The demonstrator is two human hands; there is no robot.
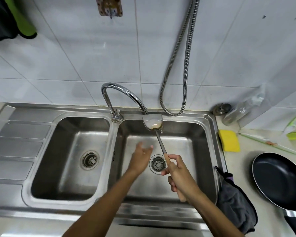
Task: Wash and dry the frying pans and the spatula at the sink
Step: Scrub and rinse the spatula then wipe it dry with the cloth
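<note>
My right hand (179,175) grips the wooden handle of a metal spatula (158,139). The spatula's blade is held up under the tap spout (143,110) over the right sink basin (200,134) and carries brown residue. My left hand (141,155) hovers over the same basin, blurred, fingers loose and holding nothing, just left of the spatula's shaft. A black frying pan (278,180) lies on the counter to the right of the sink.
A yellow sponge (229,141) lies on the counter by the sink's right rim. A dark cloth (232,200) hangs over the sink's front right corner. The left basin (67,168) and draining board (15,144) lie to the left. A metal hose (181,65) hangs on the tiled wall.
</note>
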